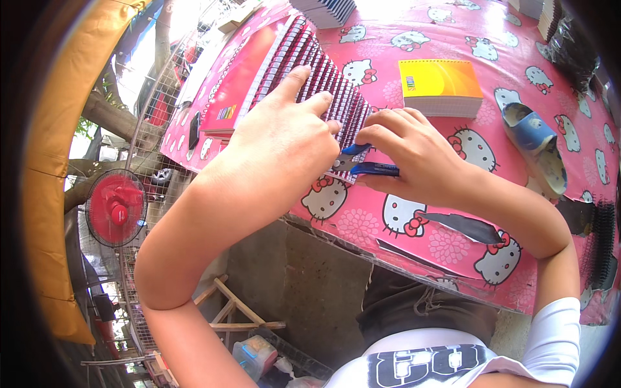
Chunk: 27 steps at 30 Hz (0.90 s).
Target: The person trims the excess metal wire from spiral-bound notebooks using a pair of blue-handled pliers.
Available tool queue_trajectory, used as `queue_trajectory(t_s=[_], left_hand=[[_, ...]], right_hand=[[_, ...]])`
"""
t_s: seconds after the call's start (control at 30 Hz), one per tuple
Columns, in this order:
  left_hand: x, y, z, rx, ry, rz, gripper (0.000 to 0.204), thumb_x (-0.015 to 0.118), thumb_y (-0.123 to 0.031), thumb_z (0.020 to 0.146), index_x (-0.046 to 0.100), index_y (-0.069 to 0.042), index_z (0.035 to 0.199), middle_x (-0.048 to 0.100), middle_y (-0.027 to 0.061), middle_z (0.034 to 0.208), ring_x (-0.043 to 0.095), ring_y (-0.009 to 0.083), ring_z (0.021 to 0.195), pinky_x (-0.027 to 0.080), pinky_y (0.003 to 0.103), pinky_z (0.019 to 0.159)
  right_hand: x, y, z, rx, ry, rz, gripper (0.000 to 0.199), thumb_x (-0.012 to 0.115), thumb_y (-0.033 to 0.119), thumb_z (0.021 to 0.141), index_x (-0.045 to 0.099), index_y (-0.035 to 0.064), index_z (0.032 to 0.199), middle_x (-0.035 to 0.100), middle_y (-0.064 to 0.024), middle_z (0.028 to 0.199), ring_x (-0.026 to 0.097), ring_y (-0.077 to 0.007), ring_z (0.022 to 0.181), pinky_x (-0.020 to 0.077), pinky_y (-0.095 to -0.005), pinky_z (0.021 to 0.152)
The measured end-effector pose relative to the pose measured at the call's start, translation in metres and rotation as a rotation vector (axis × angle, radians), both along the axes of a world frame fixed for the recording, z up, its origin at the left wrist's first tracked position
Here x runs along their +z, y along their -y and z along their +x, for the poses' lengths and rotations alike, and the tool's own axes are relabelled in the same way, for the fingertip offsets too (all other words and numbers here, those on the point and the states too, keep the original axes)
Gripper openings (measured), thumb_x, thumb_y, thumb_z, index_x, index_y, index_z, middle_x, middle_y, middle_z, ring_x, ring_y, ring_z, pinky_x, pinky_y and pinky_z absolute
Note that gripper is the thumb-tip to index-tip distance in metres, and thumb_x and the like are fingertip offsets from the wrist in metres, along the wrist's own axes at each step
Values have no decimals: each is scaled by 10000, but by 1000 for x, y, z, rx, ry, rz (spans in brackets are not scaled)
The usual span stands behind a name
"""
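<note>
A stack of spiral notebooks with red covers (236,74) lies at the table's left, its rows of wire coils (307,55) turned toward me. My left hand (288,126) rests over the coils, fingers spread and stretched out, pressing on the stack. In my right hand (417,145) is a pair of wire cutters (372,168) with blue handles, gripped between fingers and thumb. The cutters' metal jaws are at the near end of the coil rows, beside my left hand; their tips are partly hidden, so I cannot tell whether they touch a wire.
A pad stack with a yellow cover (440,81) stands beyond my right hand. Right of it lies a blue slipper (533,132); a black brush (603,246) is at the right edge. The pink tablecloth (362,223) is torn near the front. A red fan (116,207) stands left.
</note>
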<state>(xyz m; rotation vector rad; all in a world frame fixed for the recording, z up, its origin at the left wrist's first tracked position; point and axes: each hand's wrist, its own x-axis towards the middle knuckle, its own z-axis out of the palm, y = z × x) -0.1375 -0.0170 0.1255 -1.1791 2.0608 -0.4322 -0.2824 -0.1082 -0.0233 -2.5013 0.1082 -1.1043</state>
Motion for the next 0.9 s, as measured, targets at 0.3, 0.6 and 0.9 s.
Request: queue_trajectory(t_s=[0.3, 0.6, 0.9], left_hand=[[-5, 7, -3, 34, 13, 73, 309, 593, -54, 778, 720, -117, 1052, 661, 25, 1180, 516, 194, 1229, 253, 447, 1141], [-10, 7, -1, 28, 58, 76, 345, 576, -59, 788, 701, -109, 1106, 639, 17, 1231, 491, 201, 1268, 242, 455, 1148], [-12, 9, -4, 27, 37, 65, 415, 593, -40, 765, 666, -107, 1167, 603, 26, 1284, 473, 204, 1285, 250, 473, 1140]], right_hand=[[22, 15, 5, 338, -635, 1385, 440, 736, 380, 847, 615, -41, 890, 624, -54, 705, 619, -122, 613, 498, -261, 561], [-10, 4, -6, -33, -63, -36, 462, 773, 284, 726, 551, 74, 1073, 561, -96, 1028, 570, -262, 978, 428, -383, 845], [8, 24, 7, 307, -666, 1319, 520, 763, 469, 778, 667, -37, 857, 631, -101, 716, 647, -185, 600, 511, -337, 548]])
